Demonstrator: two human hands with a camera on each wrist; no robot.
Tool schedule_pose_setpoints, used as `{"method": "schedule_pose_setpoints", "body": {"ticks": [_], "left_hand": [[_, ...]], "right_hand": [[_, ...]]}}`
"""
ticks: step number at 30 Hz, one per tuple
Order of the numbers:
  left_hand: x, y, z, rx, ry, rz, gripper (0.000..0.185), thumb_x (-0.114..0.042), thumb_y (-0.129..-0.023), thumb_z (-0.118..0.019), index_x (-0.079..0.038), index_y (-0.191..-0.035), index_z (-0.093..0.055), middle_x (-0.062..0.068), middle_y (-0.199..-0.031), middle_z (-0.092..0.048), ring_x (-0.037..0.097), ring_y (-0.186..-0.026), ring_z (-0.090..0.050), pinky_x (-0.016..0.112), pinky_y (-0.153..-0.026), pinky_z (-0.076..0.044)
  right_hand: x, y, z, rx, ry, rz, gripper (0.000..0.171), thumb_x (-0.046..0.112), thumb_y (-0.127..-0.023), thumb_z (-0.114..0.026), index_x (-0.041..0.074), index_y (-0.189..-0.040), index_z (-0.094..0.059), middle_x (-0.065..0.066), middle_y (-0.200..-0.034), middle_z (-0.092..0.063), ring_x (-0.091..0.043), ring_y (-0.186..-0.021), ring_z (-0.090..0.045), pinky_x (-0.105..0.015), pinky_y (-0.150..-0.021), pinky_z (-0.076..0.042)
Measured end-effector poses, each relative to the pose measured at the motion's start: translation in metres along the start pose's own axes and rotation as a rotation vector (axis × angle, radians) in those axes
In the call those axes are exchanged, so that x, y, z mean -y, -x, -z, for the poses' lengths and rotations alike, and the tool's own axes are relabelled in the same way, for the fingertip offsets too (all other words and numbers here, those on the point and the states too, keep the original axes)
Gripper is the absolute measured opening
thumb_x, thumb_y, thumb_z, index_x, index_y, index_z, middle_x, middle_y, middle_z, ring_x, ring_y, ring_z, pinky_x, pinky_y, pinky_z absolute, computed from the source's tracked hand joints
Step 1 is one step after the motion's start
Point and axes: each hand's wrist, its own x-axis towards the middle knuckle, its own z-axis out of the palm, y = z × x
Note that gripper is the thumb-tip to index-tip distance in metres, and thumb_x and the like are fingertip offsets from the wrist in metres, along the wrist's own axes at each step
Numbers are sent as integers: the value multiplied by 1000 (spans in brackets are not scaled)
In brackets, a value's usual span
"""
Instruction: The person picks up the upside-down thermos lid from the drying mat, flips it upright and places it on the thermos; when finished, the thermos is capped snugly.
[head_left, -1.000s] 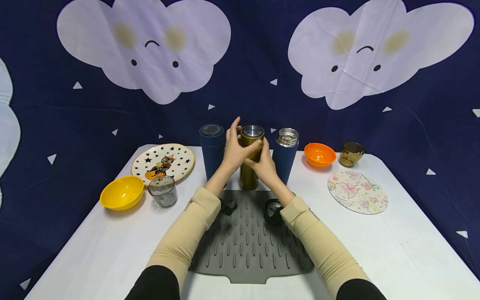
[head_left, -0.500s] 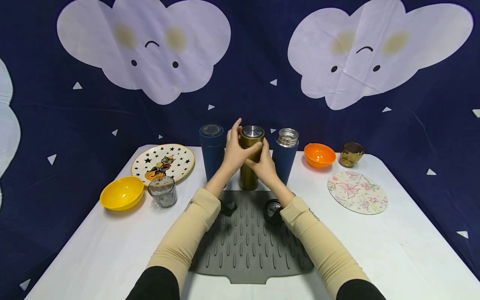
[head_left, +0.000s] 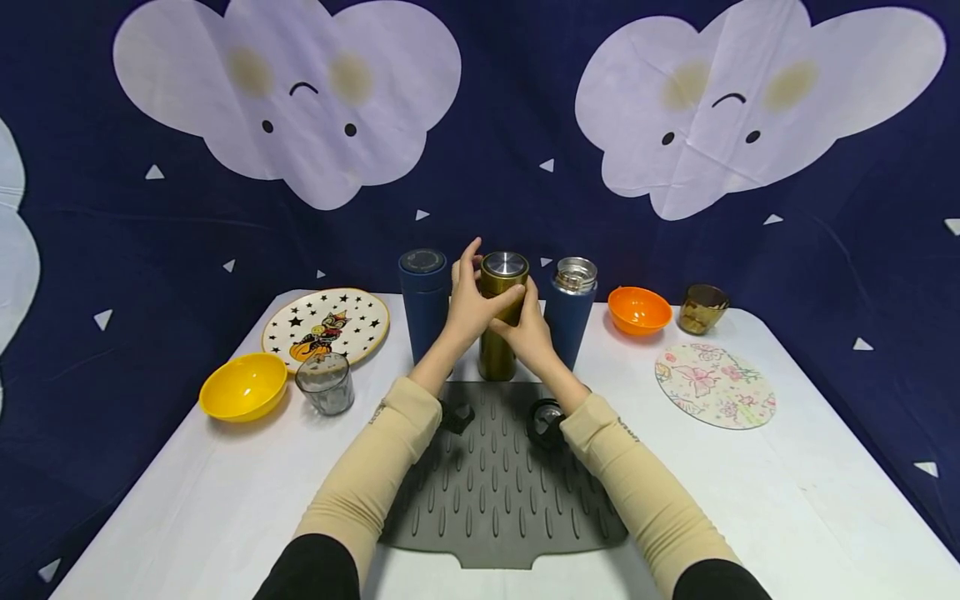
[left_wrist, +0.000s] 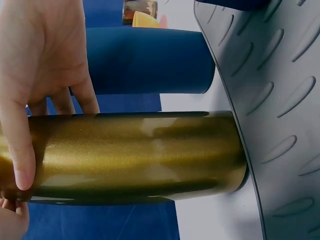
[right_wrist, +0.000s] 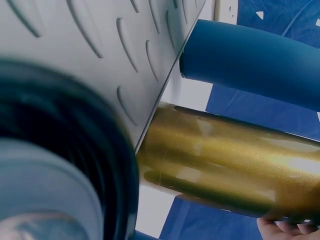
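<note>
Head view: find dark lettering on the cuff of the left sleeve [head_left: 393,432] and on that of the right sleeve [head_left: 607,433], too small to read. Note a faint ring of marks on the lid of the left blue bottle [head_left: 424,312], likewise illegible. On the plate [head_left: 358,333], see black stars and a cartoon figure; on the round disc [head_left: 716,386], pink butterfly and flower drawings.

Find the gold bottle [head_left: 498,354] upright between the left blue bottle and the right blue bottle [head_left: 567,325], base just beside the far edge of the grey mat [head_left: 495,500]; cannot tell whether touching. See it clamped high up by both hands: by the left hand [head_left: 467,307] with thumb across the front and one finger raised apart, by the right hand [head_left: 528,327] with thumb in front and fingers around the side.

See only narrow gaps either side of the gold bottle, partly filled by the hands. On the grey mat, find two black pieces [head_left: 551,435], one near each wrist. Find wider room across the white table [head_left: 750,500], right of the grey mat, and from the yellow bowl [head_left: 243,387] down to the near left.
</note>
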Motion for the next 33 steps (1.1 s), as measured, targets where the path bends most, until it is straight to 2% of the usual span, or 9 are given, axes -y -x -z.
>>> {"method": "schedule_pose_setpoints", "body": {"ticks": [4, 9, 12, 16, 22, 25, 33], "left_hand": [[0, 0, 0, -7, -25, -9, 84, -24, -79, -70, -20, -146, -20, 13, -131, -40, 27, -120, -44, 47, -98, -34], [2, 0, 1, 27, 41, -16, 78, -15, -80, -60, -19, -146, -19, 10, -138, -43, 26, -120, -46, 42, -97, -39], [1, 0, -1, 17, 45, -5, 80, -22, -80, -66, -21, -146, -20, 9, -139, -37, 25, -120, -44, 42, -97, -39], [1, 0, -2, -20, -3, 1, 88, -29, -76, -75, -22, -146, -21, 12, -128, -35, 25, -117, -45, 44, -95, -37], [1, 0, -1, -18, 15, -23, 82, -17, -79, -71, -18, -145, -22, 16, -127, -38, 27, -118, -46, 44, -94, -40], [2, 0, -1, -14, 21, -20, 79, -17, -79, -70, -17, -144, -24, 16, -129, -39, 28, -118, -45, 43, -95, -41], [-1, 0, -4, -59, -95, -53, 68, -25, -75, -76, -10, -132, -42, 14, -122, -44, 26, -107, -48, 39, -88, -43]], "right_hand": [[-1, 0, 1, 6, -3, 5, 90, 23, -85, -67, 12, -148, -3, -19, -148, -23, -34, -133, -29, -49, -106, -26], [0, 1, 2, 1, -13, 15, 91, 28, -85, -67, 13, -148, -3, -17, -149, -24, -33, -133, -29, -50, -106, -26], [0, 0, 2, 0, -8, 16, 90, 26, -85, -67, 12, -148, -3, -17, -149, -23, -33, -133, -29, -50, -105, -26], [0, 0, 1, 3, -1, 13, 90, 20, -85, -66, 11, -148, -3, -19, -149, -22, -34, -133, -29, -50, -105, -26], [0, 0, 1, 3, 7, 13, 91, 23, -84, -67, 10, -147, -3, -21, -148, -23, -35, -133, -29, -50, -105, -26], [0, -1, 1, 0, 6, 11, 90, 23, -84, -67, 11, -147, -4, -21, -148, -23, -35, -132, -30, -51, -105, -26], [0, 0, 2, 17, -4, 10, 89, 18, -85, -65, 12, -148, -2, -20, -148, -22, -35, -132, -30, -50, -105, -27]]}}
